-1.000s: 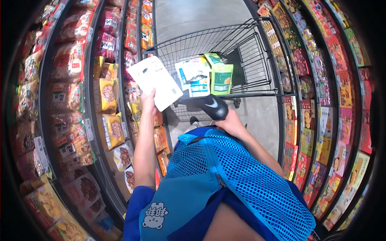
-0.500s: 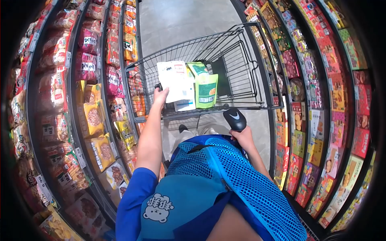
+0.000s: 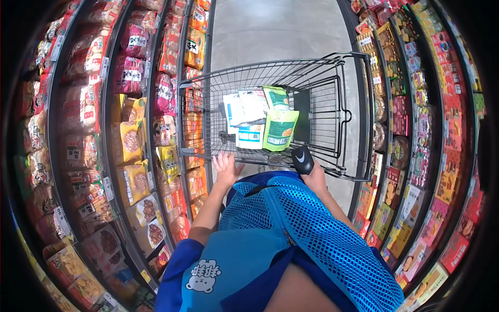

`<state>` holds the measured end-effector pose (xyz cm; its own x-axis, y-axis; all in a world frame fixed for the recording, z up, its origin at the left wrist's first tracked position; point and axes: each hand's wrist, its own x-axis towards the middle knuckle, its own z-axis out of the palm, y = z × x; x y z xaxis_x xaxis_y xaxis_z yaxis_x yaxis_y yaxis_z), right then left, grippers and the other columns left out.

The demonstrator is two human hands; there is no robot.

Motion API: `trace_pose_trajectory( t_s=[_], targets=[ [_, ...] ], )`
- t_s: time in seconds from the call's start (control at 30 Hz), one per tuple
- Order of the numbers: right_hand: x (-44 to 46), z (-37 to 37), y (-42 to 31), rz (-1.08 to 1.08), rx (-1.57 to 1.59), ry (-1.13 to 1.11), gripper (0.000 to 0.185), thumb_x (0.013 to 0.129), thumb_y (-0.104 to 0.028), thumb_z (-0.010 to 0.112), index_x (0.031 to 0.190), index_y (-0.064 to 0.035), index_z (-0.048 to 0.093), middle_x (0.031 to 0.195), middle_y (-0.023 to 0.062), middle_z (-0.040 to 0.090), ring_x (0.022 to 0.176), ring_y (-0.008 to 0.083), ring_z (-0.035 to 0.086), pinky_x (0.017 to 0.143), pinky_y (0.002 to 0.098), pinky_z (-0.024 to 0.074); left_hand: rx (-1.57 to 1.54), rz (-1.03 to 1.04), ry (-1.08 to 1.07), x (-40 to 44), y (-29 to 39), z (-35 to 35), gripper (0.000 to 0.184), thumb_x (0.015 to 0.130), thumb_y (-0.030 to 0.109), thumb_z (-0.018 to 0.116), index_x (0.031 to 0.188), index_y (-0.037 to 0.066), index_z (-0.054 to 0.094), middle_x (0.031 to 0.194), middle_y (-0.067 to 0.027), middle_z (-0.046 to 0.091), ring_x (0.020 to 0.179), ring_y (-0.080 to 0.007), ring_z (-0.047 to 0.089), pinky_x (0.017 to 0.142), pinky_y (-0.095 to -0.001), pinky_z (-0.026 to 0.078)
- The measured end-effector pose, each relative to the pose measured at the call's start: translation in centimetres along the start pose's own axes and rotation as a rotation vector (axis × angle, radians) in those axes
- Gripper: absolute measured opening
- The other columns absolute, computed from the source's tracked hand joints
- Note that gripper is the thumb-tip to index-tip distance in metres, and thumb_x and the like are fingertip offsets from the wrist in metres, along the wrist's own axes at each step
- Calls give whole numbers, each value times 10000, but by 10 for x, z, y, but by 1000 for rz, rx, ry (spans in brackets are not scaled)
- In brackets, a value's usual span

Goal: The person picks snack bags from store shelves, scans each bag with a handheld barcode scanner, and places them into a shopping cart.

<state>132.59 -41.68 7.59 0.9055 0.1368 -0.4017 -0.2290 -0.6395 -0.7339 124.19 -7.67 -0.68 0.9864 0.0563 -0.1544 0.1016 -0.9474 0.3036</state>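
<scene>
A black wire shopping cart (image 3: 270, 65) stands in front of me. Inside lie two green pouches, the nearer green pouch (image 3: 280, 130) beside a white and blue pack (image 3: 249, 136); a white pack (image 3: 252, 105) rests above that one. My left hand (image 3: 226, 169) is just outside the cart's near edge, fingers spread, holding nothing. At the cart's near side my right hand (image 3: 314, 177) is closed round a black handheld object (image 3: 302, 159) with a light curved mark.
Shelves of bagged snacks (image 3: 132, 140) line the left side of the aisle. More shelves with boxed goods (image 3: 447, 171) run along the right. Grey floor (image 3: 275, 31) stretches beyond the cart.
The white pack once held by my left hand now lies in the cart. My left hand has let go and drawn back towards me, fingers spread. My right hand keeps its hold.
</scene>
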Motion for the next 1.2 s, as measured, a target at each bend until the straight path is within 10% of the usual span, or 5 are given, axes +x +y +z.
trace_pose_trajectory(
  t_s=[0.63, 0.87, 1.2],
  targets=[
    [139, 19, -31, -185, -144, 233, 485, 685, -59, 694, 1150, -1, 572, 1096, 241, 614, 1037, 422, 593, 896, 436, 482, 69, -50, -110, 188, -26, -46, 547, 909, 551, 507, 1133, 53, 545, 1176, -165, 525, 1228, -333, 417, 1148, -542, 147],
    [218, 22, -57, -96, -263, 308, 555, 677, -92, 671, 1196, 27, 512, 1017, 285, 638, 997, 431, 620, 864, 459, 487, 71, -59, -294, 259, -61, -63, 765, 857, 503, 602, 1457, 102, 350, 1517, -101, 335, 1443, -289, 223, 1149, -593, 136],
    [311, 20, -51, -153, -144, 235, 220, 677, -70, 686, 868, 15, 621, 735, 63, 626, 644, 178, 583, 595, 330, 461, -266, -56, -182, 294, -101, -90, 669, 827, 304, 686, 1410, 118, 415, 1531, -57, 314, 1438, -271, 231, 1065, -635, 311]
  ],
)
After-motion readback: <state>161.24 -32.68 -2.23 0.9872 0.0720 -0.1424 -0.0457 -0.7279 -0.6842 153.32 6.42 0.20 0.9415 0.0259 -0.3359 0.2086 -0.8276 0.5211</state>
